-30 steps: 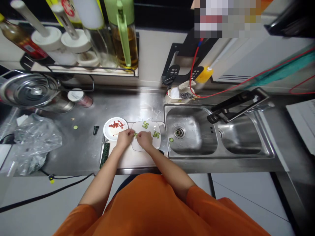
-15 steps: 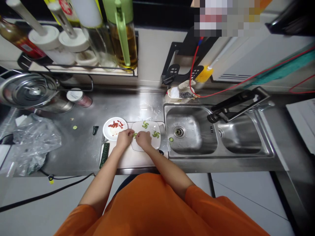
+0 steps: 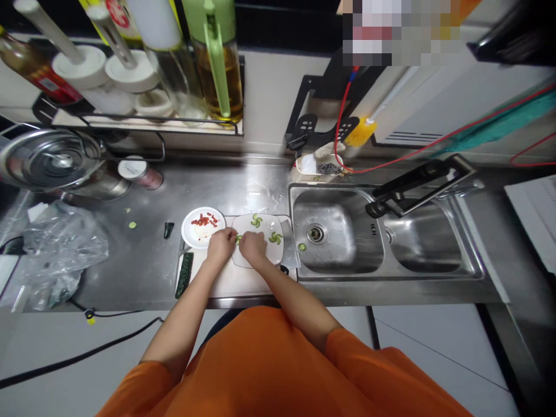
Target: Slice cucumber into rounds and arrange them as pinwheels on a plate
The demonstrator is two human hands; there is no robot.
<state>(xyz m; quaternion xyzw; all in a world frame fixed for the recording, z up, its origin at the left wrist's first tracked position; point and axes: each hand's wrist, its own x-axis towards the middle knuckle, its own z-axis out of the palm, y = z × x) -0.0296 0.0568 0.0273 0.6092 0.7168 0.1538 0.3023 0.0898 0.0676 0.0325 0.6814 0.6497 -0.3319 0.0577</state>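
Note:
Over the left edge of a white squarish plate (image 3: pixel 260 260), my left hand (image 3: pixel 220 246) has its fingers pinched together. My right hand (image 3: pixel 253 248) is closed close beside it, fingers bent down. Between the fingertips shows a bit of green cucumber slices (image 3: pixel 238 238); what each hand pinches is too small to tell. Two pinwheels of cucumber slices lie on the plate, an upper pinwheel (image 3: pixel 256 220) and a right pinwheel (image 3: pixel 275 237). A round white plate (image 3: pixel 186 231) with small red pieces (image 3: pixel 205 220) stands beside my left hand.
Under the plates lies a white cutting board (image 3: pixel 234 286), with a dark green cucumber length (image 3: pixel 185 275) at its left. A cucumber end (image 3: pixel 168 230) and plastic bag (image 3: pixel 65 237) are further left. At right is the double sink (image 3: pixel 339 231) with a black faucet (image 3: pixel 403 188).
My left hand has shifted very slightly to the right and my right hand slightly to the left. The plates and the cucumber pinwheels stay in place.

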